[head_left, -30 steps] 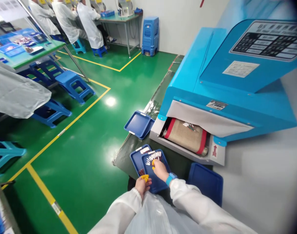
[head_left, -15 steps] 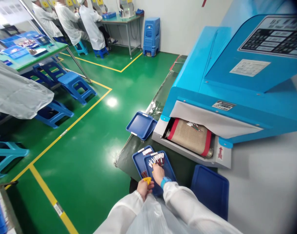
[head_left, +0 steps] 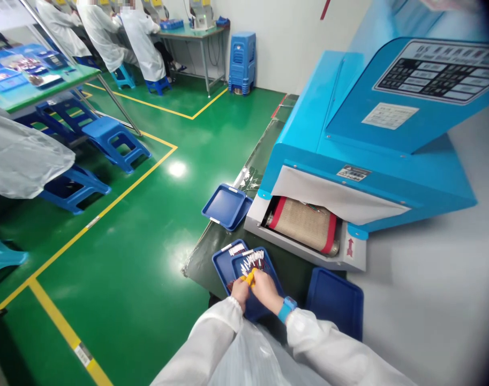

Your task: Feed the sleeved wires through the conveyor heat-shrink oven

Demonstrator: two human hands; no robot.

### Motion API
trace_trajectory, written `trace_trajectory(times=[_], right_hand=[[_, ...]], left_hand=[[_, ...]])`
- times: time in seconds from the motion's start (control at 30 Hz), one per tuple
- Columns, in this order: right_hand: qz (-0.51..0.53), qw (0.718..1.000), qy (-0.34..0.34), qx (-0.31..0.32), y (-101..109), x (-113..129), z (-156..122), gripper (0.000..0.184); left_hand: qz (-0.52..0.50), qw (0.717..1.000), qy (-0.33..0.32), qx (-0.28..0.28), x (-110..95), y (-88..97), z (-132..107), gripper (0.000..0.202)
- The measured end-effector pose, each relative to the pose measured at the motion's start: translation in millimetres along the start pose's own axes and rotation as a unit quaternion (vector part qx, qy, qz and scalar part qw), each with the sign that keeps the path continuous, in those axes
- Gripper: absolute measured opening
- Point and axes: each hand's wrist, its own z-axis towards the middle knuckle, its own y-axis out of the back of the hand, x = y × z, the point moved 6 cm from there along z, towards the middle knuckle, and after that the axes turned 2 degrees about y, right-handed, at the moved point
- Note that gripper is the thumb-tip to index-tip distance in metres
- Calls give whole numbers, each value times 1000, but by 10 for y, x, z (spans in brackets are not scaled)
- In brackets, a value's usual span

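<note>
1. White-tipped wired parts [head_left: 252, 261] are lying fanned in a blue tray [head_left: 273, 281], overlapping a second tray [head_left: 221, 261], both staying within easy reach of the hands
2. Left hand [head_left: 240, 294] and right hand [head_left: 266, 292] are curling closely around a yellow tool [head_left: 249, 279], though I cannot tell which hand is gripping it

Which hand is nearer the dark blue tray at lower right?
Right hand, left of the dark blue tray, not touching it; the left hand lies farther left.
</note>
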Motion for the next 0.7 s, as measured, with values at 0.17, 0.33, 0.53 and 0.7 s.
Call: trace_trajectory(times=[0.17, 0.33, 0.53, 0.7], right_hand=[[59, 997, -1, -41, 191, -58, -180, 12], [269, 955, -82, -96, 332, -216, -262, 13], [557, 824, -101, 23, 414, -165, -295, 19], [560, 825, -70, 23, 643, -154, -339, 15]], left_hand=[[-50, 997, -44, 43, -120, -150, -104, 29], [-79, 992, -78, 53, -297, -291, -209, 32], [-85, 989, -93, 71, -458, -531, -364, 25], [-77, 986, -111, 95, -603, -666, -463, 25]])
